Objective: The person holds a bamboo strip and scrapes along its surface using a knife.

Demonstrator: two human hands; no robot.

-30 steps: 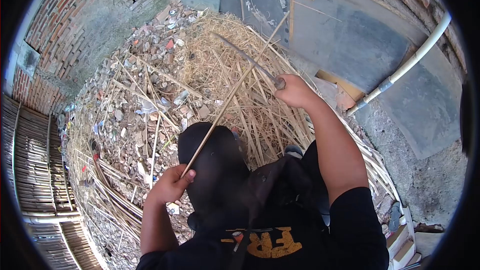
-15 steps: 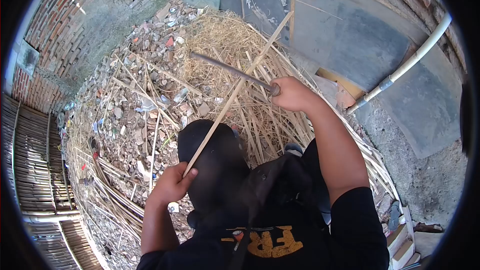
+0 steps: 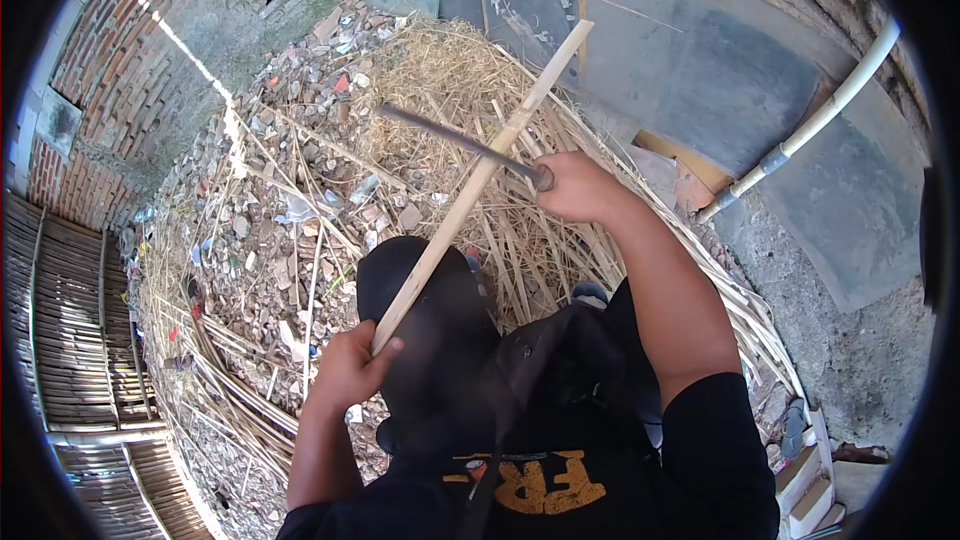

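Bamboo slat [image 3: 443,238]: slanted from near left to far right above fibrous shavings [image 3: 430,65], pinched at its near end by the left hand [image 3: 345,370], apparently for steadiness. Long-bladed knife [image 3: 430,129]: crossed over it, gripped in the right hand's [image 3: 578,188] curled fingers, seemingly for edge control.

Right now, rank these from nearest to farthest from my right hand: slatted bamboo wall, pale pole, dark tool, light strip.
1. Dark tool: gripped in your right hand.
2. Light strip: crossing the tool, lower end in your left hand.
3. Pale pole: off to the right.
4. Slatted bamboo wall: far left.
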